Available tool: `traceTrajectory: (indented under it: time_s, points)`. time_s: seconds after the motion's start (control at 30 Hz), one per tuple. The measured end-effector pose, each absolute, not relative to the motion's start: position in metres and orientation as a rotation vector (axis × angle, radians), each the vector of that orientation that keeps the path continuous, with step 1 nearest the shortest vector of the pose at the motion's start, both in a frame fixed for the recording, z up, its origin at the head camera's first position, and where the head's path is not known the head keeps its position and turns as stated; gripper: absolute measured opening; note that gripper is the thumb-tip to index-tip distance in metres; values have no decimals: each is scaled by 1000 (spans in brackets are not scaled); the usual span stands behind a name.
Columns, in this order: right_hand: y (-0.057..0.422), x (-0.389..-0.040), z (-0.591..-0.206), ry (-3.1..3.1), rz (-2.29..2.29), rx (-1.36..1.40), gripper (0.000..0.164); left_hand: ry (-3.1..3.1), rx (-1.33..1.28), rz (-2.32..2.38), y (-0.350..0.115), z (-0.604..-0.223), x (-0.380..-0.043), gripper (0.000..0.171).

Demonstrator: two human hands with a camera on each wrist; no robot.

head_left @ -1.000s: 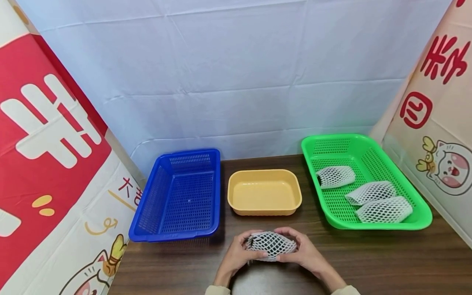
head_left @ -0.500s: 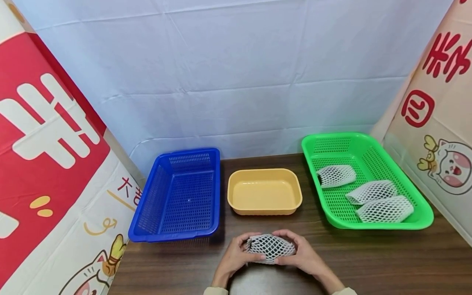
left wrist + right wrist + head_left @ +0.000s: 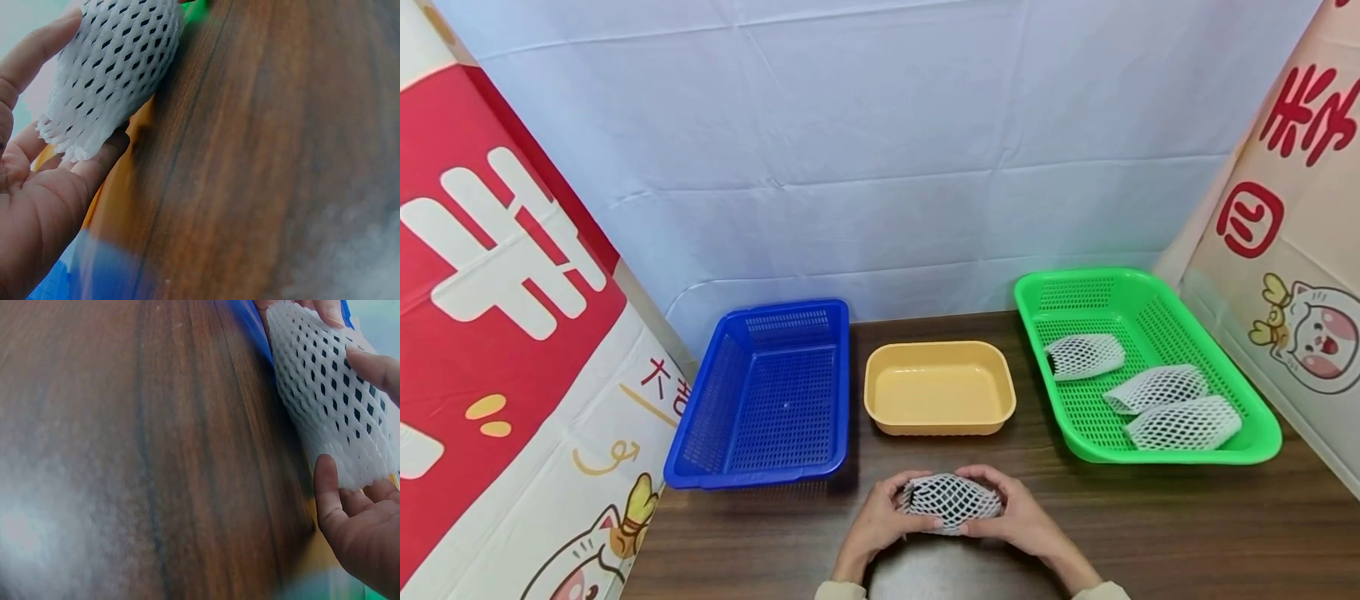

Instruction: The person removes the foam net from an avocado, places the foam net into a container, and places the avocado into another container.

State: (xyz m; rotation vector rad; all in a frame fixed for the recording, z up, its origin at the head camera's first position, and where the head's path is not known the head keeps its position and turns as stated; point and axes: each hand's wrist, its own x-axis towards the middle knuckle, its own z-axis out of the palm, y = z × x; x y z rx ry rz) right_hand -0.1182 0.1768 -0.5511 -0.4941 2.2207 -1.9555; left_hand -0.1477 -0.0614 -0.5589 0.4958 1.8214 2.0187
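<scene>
Left hand (image 3: 878, 518) and right hand (image 3: 1021, 518) each pinched one end of a net sleeve (image 3: 953, 502), thumbs on the near side, fingers on the far side. Sleeve lay between the two hands; dark matter showed through its mesh. Contact with the surface (image 3: 745, 546) could not be told. Tub (image 3: 940, 428) sat just beyond both hands. Blue basket (image 3: 752, 478) stood ahead-left of the left hand; green basket (image 3: 1172, 456), ahead-right of the right hand, contained three other sleeves (image 3: 1186, 423).

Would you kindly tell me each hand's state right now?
Left hand: holding one end of the white mesh sleeve.
Right hand: holding its other end.
</scene>
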Motion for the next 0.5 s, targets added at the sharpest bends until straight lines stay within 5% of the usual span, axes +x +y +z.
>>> traceTrajectory:
  time_s: [0.37,0.5]
  points:
    - [188,-114,-552,2168,-2078,-376,49,1714,444,2087,-71,-558,-149,64]
    - [189,-113,-553,2166,-2106,-363,44,1786,424,2111,-80,-556,-150,51]
